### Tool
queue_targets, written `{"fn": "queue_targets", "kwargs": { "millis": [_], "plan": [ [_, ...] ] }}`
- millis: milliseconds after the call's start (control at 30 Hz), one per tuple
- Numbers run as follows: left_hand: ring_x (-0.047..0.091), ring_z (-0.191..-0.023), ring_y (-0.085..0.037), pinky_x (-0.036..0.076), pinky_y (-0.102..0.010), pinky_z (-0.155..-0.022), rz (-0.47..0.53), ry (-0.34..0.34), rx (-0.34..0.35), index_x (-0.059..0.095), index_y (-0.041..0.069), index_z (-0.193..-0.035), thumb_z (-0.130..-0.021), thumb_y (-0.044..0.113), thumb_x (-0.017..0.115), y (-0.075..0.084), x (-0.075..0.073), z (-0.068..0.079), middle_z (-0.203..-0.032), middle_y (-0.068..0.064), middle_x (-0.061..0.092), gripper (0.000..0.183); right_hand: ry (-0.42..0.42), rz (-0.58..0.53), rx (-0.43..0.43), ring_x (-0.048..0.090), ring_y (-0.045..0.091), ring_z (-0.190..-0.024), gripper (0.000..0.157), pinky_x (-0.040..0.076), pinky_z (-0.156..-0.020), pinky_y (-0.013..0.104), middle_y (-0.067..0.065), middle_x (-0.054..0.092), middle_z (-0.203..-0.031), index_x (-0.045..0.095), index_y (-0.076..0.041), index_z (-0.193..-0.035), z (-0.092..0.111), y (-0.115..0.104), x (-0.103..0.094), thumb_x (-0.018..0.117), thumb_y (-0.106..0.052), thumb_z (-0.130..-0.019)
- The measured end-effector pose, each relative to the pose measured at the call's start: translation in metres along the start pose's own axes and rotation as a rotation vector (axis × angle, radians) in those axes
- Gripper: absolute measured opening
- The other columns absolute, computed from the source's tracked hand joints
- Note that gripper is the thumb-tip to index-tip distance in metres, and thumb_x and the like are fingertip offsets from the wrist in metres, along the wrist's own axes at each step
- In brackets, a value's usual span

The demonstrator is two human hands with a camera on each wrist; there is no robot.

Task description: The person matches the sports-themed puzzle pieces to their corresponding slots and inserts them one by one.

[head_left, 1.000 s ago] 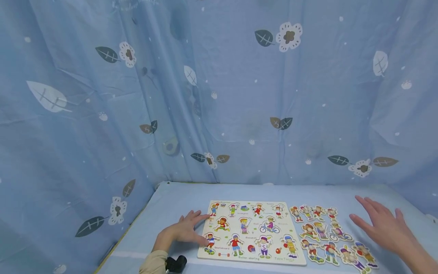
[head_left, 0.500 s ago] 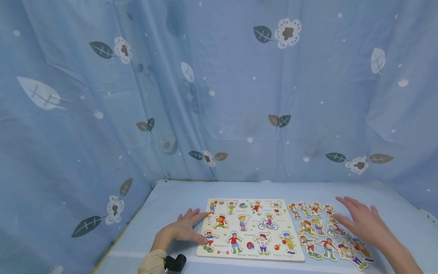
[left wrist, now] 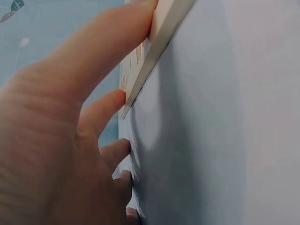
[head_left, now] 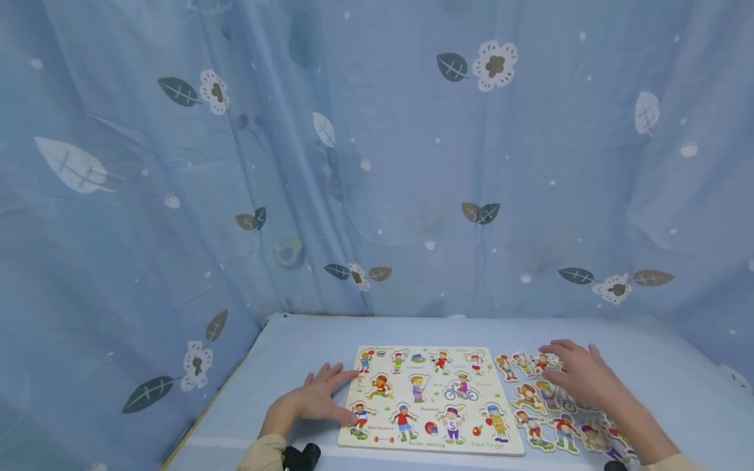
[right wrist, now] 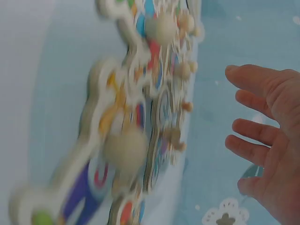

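A white wooden puzzle board (head_left: 383, 407) printed with cartoon children playing sports lies flat on the table. At its left edge my left hand (head_left: 315, 398) has thumb and index finger touching the board, with the fingers spread. The left wrist view shows the thumb on the board's side edge (left wrist: 157, 49). My right hand (head_left: 583, 376) is over the loose puzzle pieces (head_left: 528, 397) to the right of the board, fingers spread and holding nothing. In the right wrist view, round wooden knobs (right wrist: 126, 150) stand up from the pieces, with the hand a little apart from them.
Blue table cloth (head_left: 318, 330) covers the surface around the board. Behind and to the left hangs a blue curtain (head_left: 400, 163) with leaves and flowers. Black wrist devices (head_left: 302, 456) sit beside the cuffs.
My right hand has moved left and inward, from the right of the pieces to over their upper part. The left hand stays at the board's left edge, and the board has not moved.
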State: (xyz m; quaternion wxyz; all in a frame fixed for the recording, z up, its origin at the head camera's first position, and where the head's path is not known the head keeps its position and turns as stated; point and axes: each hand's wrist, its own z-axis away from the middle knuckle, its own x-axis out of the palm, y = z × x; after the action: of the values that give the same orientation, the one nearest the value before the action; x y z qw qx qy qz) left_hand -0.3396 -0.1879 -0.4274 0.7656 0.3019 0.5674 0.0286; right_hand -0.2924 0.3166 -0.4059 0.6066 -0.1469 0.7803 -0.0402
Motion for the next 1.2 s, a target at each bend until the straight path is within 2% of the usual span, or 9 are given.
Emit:
{"fn": "queue_targets", "kwargs": {
  "millis": [267, 567, 767, 1200],
  "plan": [
    [0.010, -0.150, -0.044, 0.006, -0.069, -0.117, -0.018, 0.004, -0.035, 0.044, 0.025, -0.150, -0.069, 0.059, 0.081, 0.002, -0.001, 0.000, -0.160, -0.016, 0.028, 0.095, -0.021, -0.021, -0.022, 0.052, 0.050, -0.120, 0.039, 0.017, -0.104, 0.079, 0.025, 0.061, -0.124, 0.068, -0.004, -0.118, -0.018, -0.026, 0.013, 0.077, -0.020, -0.084],
    [0.011, -0.149, -0.045, 0.006, -0.069, -0.117, -0.011, 0.000, -0.018, 0.045, 0.023, -0.149, -0.071, 0.056, 0.081, 0.003, -0.002, 0.003, -0.160, -0.016, 0.028, 0.092, -0.084, -0.046, -0.006, 0.051, 0.050, -0.120, 0.026, 0.012, -0.107, 0.078, 0.021, 0.062, -0.119, 0.071, -0.007, -0.109, -0.032, -0.041, 0.019, 0.075, -0.014, -0.084],
    [0.011, -0.149, -0.046, 0.006, -0.070, -0.116, -0.007, -0.005, 0.005, 0.045, 0.021, -0.149, -0.072, 0.055, 0.080, 0.004, -0.001, 0.003, -0.160, -0.017, 0.028, 0.091, -0.086, -0.027, -0.052, 0.059, 0.043, -0.112, 0.018, 0.016, -0.105, 0.079, 0.013, 0.066, -0.112, 0.075, -0.012, -0.100, -0.034, -0.046, 0.026, 0.078, -0.016, -0.083],
    [0.011, -0.150, -0.044, 0.007, -0.069, -0.117, -0.016, -0.002, -0.028, 0.045, 0.026, -0.149, -0.070, 0.057, 0.080, 0.005, 0.000, 0.003, -0.160, -0.015, 0.029, 0.092, -0.063, 0.033, -0.043, 0.064, 0.039, -0.099, 0.008, 0.023, -0.101, 0.079, 0.007, 0.067, -0.099, 0.075, -0.012, -0.090, -0.042, -0.042, 0.042, 0.073, -0.011, -0.083]
  ]
}}
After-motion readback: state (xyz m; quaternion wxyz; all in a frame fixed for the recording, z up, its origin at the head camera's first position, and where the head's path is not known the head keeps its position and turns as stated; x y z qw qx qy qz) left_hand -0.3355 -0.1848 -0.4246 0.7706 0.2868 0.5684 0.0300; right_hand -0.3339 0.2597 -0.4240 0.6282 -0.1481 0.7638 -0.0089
